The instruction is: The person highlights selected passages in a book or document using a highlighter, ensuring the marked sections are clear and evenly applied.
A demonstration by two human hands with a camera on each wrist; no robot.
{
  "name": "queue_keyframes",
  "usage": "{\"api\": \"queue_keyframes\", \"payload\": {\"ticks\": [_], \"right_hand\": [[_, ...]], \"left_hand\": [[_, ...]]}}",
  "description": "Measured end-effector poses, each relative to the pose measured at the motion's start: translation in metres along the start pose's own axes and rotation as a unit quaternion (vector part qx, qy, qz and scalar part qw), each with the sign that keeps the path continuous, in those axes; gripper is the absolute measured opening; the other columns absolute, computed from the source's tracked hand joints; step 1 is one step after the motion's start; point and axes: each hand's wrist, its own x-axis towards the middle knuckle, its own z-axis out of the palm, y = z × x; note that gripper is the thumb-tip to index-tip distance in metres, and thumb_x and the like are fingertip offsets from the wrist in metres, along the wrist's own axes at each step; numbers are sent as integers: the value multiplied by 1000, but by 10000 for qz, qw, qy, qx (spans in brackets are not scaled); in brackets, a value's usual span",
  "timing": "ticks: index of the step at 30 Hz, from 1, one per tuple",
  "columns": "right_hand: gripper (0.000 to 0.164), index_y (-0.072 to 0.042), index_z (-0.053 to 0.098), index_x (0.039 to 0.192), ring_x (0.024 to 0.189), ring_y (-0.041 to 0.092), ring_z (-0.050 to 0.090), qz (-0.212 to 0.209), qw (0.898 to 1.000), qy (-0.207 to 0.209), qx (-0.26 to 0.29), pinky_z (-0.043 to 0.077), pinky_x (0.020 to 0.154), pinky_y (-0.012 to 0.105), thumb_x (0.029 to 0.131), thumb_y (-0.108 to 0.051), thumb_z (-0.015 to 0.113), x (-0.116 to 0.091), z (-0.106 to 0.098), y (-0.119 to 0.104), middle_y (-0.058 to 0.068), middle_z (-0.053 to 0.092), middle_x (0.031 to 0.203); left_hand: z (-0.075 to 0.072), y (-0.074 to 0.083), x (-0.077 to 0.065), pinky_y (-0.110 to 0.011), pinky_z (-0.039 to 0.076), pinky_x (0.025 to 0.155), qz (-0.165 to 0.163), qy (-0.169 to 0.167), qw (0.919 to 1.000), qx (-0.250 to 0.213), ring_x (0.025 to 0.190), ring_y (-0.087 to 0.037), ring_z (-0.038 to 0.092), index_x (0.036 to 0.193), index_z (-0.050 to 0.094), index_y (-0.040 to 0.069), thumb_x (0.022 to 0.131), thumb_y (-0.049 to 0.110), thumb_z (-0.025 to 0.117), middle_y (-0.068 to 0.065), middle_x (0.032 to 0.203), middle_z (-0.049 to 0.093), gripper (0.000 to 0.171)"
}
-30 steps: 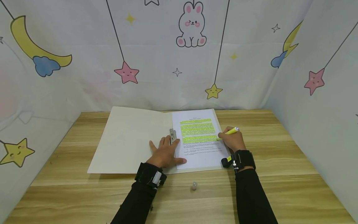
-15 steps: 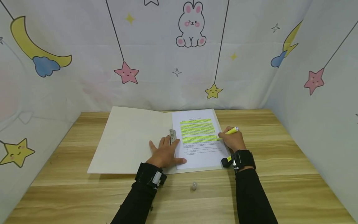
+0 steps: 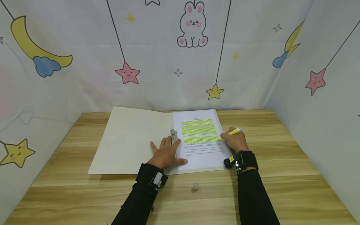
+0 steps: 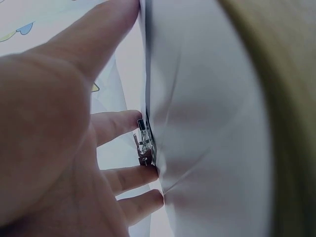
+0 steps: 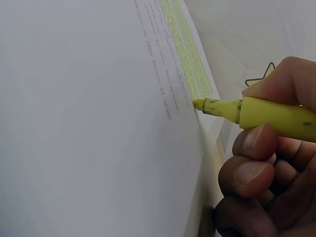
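Note:
A printed sheet [image 3: 202, 161] lies on the right side of an opened cream folder [image 3: 126, 134], its upper paragraphs coloured yellow. My right hand [image 3: 236, 141] pinches a yellow highlighter [image 5: 276, 116] between thumb and fingers. The highlighter's tip is at the right end of the lowest yellow lines, as the right wrist view also shows. My left hand [image 3: 166, 156] rests with spread fingers across the folder's middle, thumb on the sheet's lower left. Its fingertips are right by the metal clip [image 4: 144, 143] at the sheet's left edge.
A small pale cap-like piece [image 3: 195, 187] stands on the wooden table [image 3: 281, 193] in front of the folder. A white cloth [image 3: 157, 47] printed with stars, a moon and a rabbit encloses the table at the back and sides.
My right hand with the highlighter has shifted very slightly to the right. My left hand, the sheet and the folder have stayed in place.

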Motion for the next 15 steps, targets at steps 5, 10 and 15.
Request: {"api": "queue_keyframes", "payload": {"ticks": [5, 10, 15], "right_hand": [[17, -6, 60, 76, 68, 21, 52, 13, 10000, 9, -7, 40, 52, 28, 83, -18, 69, 2, -1, 1, 4, 51, 74], [17, -6, 59, 76, 65, 20, 51, 55, 10000, -3, 78, 39, 51, 28, 83, -17, 69, 1, -2, 1, 4, 50, 71], [18, -8, 56, 74, 56, 16, 50, 50, 9972, -273, 699, 38, 47, 26, 84, -15, 69, 1, -9, 3, 0, 51, 61]], "left_hand": [[1, 0, 0, -81, 5, 109, 20, 40, 10000, -8, 148, -41, 21, 152, 40, 23, 75, 62, 76, -21, 160, 25, 93], [1, 0, 0, -81, 4, 109, 15, 42, 10000, -26, 148, -41, 20, 153, 39, 23, 75, 62, 77, -21, 161, 25, 94], [2, 0, 0, -81, 4, 109, 8, 28, 10000, -23, 148, -41, 21, 153, 39, 23, 75, 62, 76, -21, 160, 26, 94]]}}
